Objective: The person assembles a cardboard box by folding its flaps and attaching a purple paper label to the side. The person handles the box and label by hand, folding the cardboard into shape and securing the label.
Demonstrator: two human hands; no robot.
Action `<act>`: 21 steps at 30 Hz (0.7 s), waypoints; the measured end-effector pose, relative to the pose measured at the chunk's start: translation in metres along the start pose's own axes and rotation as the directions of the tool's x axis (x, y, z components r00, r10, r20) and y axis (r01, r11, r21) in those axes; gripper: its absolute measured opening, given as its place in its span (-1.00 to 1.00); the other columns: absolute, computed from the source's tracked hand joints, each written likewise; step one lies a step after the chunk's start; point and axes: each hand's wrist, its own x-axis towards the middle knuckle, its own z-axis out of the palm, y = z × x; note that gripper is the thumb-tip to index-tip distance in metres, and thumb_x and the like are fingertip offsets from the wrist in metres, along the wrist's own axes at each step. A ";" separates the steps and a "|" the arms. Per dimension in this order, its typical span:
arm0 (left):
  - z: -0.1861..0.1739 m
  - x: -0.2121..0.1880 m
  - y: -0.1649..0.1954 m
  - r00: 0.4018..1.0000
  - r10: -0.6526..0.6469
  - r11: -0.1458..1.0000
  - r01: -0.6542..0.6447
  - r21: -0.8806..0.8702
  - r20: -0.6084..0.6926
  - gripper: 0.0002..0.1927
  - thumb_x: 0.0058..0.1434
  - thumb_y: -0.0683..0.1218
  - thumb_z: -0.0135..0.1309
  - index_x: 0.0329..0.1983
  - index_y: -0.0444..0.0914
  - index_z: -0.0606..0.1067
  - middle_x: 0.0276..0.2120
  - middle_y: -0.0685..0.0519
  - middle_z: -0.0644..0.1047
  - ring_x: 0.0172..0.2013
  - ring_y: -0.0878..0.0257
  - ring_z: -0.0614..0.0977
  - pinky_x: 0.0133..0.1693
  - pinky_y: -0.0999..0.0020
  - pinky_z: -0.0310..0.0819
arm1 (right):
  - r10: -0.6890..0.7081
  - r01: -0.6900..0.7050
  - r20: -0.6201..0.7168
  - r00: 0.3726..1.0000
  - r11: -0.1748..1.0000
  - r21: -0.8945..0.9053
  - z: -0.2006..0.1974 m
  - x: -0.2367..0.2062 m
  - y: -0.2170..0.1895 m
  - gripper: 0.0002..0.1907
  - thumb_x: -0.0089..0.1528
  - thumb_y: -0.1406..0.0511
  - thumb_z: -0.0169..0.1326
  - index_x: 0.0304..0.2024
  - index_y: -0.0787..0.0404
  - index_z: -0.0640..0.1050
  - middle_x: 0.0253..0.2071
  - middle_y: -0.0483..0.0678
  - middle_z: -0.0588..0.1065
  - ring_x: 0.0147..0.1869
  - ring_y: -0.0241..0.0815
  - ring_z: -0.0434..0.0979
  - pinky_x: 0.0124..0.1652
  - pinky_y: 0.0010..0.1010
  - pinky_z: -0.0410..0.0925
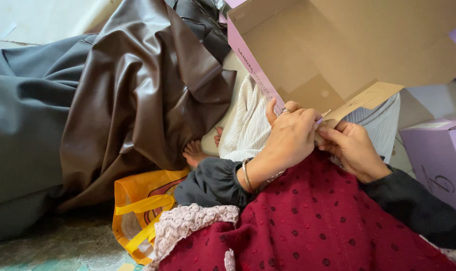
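Fingers [308,120] of the left hand [288,140] curled and pinched on a brown flap [361,100] of the cardboard box [338,45], ring showing on one finger, bracelet [246,175] at the wrist. Fingers [333,135] of the right hand [353,150] bent and closed on the lower edge of the same flap, just at 3 o'clock of the left hand, fingertips of both nearly touching. Box held open and tilted above the lap, at 12 to 1 o'clock of the hands, plain brown inside, pale purple outside. Dark grey sleeves [213,183] on both arms. Dark red dotted cloth [313,221] spread over the lap at 6 o'clock of the hands, lace trim [187,221] along its edge at 7 o'clock. White ribbed cloth [248,120] at 10 o'clock of the left hand, partly under the box. Bare foot [193,152] at 9 o'clock beside it. Large fold of shiny brown material [147,90] at 10 o'clock, lying over grey material [27,115] farther out at 9 o'clock. Yellow bag [137,211] on the floor at 8 o'clock. Second pale purple box [438,160] at 3 o'clock, well apart from the hands.
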 end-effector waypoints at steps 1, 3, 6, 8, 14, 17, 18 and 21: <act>0.001 0.000 0.000 1.000 0.002 1.000 -0.002 0.022 -0.005 -0.92 0.20 -0.21 0.07 -0.24 -0.23 0.50 -0.36 -0.02 0.59 -0.10 -0.01 0.56 0.32 -0.31 -0.07 | 0.005 -0.005 0.032 0.999 1.000 -0.008 -0.001 0.000 -0.001 -0.87 0.39 0.35 0.05 -0.18 0.33 0.54 -0.28 -0.08 0.52 -0.25 -0.30 0.48 -0.22 -0.46 0.38; 0.002 0.001 -0.001 1.000 0.006 0.999 -0.005 0.051 -0.018 -0.94 0.19 -0.21 0.06 -0.27 -0.23 0.48 -0.38 -0.03 0.58 -0.09 -0.02 0.57 0.32 -0.33 -0.07 | 0.007 -0.006 0.039 0.999 0.999 -0.032 -0.001 0.000 -0.002 -0.85 0.40 0.35 0.04 -0.17 0.35 0.54 -0.28 -0.06 0.52 -0.25 -0.28 0.47 -0.23 -0.43 0.37; 0.004 0.004 -0.002 0.999 0.009 0.998 -0.006 0.061 -0.036 -0.94 0.19 -0.22 0.04 -0.28 -0.21 0.47 -0.38 -0.01 0.58 -0.07 -0.02 0.57 0.31 -0.32 -0.06 | -0.033 0.033 -0.016 0.999 0.999 0.014 0.005 -0.002 -0.001 -0.89 0.37 0.37 0.02 -0.15 0.32 0.53 -0.24 -0.07 0.54 -0.21 -0.29 0.50 -0.18 -0.41 0.40; 0.004 0.003 -0.003 0.999 0.006 0.999 -0.004 0.041 -0.038 -0.94 0.21 -0.21 0.03 -0.25 -0.22 0.47 -0.36 -0.01 0.58 -0.06 -0.03 0.57 0.32 -0.30 -0.04 | -0.076 0.078 -0.031 0.997 0.994 0.076 0.011 -0.003 0.002 -0.91 0.36 0.38 0.01 -0.14 0.30 0.51 -0.21 -0.07 0.55 -0.19 -0.29 0.53 -0.13 -0.38 0.44; 0.000 0.001 -0.005 1.000 -0.017 1.000 0.018 0.013 -0.021 -0.91 0.25 -0.19 0.03 -0.19 -0.21 0.49 -0.32 0.00 0.60 -0.08 0.05 0.59 0.33 -0.26 -0.02 | -0.065 0.069 -0.036 0.997 0.990 0.123 0.023 -0.005 -0.001 -0.88 0.38 0.36 0.01 -0.10 0.29 0.52 -0.17 -0.06 0.56 -0.12 -0.25 0.59 -0.03 -0.32 0.48; -0.003 0.003 -0.004 0.999 0.004 1.000 -0.003 0.024 -0.043 -0.91 0.26 -0.17 0.03 -0.18 -0.21 0.49 -0.33 0.01 0.60 -0.07 0.04 0.58 0.31 -0.26 -0.04 | -0.031 0.038 -0.053 0.998 0.992 0.124 0.020 -0.007 -0.004 -0.87 0.40 0.34 0.05 -0.08 0.29 0.52 -0.15 -0.07 0.56 -0.11 -0.28 0.57 -0.02 -0.35 0.48; -0.004 0.003 -0.003 1.000 -0.007 0.999 0.008 0.043 -0.021 -0.92 0.25 -0.16 0.04 -0.19 -0.21 0.49 -0.32 0.01 0.60 -0.05 0.05 0.58 0.34 -0.27 -0.06 | -0.008 0.018 -0.080 0.997 0.992 0.124 0.018 -0.007 -0.003 -0.86 0.39 0.32 0.06 -0.07 0.28 0.53 -0.15 -0.08 0.56 -0.11 -0.29 0.57 -0.03 -0.37 0.48; -0.009 0.007 0.001 0.999 -0.014 0.998 0.011 0.058 0.047 -0.87 0.22 -0.13 0.07 -0.17 -0.20 0.51 -0.25 0.02 0.61 0.02 0.06 0.56 0.37 -0.30 -0.12 | 0.028 -0.016 -0.071 0.997 0.986 0.167 0.010 0.000 0.003 -0.83 0.35 0.29 0.04 -0.07 0.25 0.52 -0.13 -0.10 0.57 -0.09 -0.32 0.60 -0.05 -0.43 0.49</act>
